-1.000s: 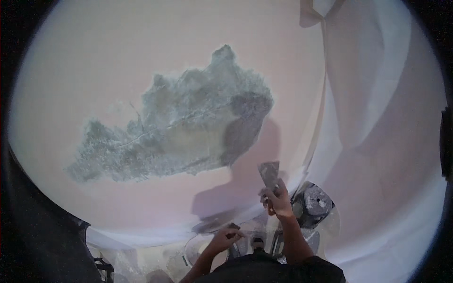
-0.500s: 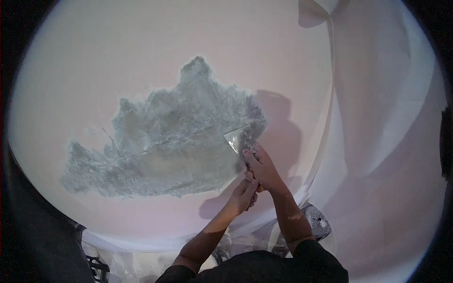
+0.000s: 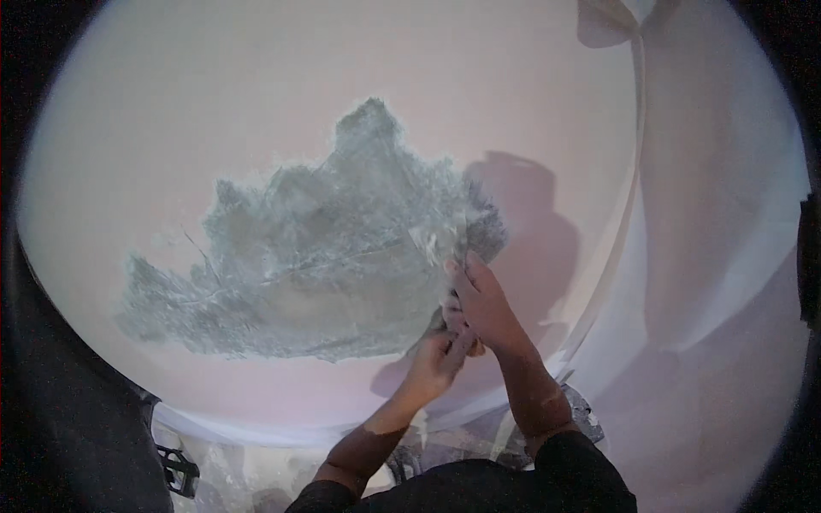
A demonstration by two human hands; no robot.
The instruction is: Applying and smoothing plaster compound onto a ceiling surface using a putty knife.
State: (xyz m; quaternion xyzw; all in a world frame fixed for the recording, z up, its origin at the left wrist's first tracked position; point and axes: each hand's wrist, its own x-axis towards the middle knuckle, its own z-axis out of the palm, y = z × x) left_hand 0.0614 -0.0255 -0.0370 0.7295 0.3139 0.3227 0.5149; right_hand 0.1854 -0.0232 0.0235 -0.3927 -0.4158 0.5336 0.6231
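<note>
A pale wall carries a jagged grey patch (image 3: 333, 291) of exposed or skimmed surface, crossed by a thin slanting line. My right hand (image 3: 489, 312) is closed round the handle of a wide putty knife (image 3: 439, 239). The flat blade points up and lies over the right part of the grey patch. Just below, my left hand (image 3: 432, 363) is closed at the lower end of the handle, touching my right hand. Most of the handle is hidden by my fingers; an orange-brown bit shows beneath the right hand. The blade is slightly blurred.
White sheeting (image 3: 710, 256) hangs along the right side, beyond the wall's edge. Near my right elbow sits a dusty grey object (image 3: 585, 415), partly hidden by my arm. A black frame-like item (image 3: 178, 472) stands at the lower left. Shadows fall right of the patch.
The view has shifted, so the patch's right end and the sheeting sit further right. The blade has turned more upright, and my left hand has changed its hold at the handle.
</note>
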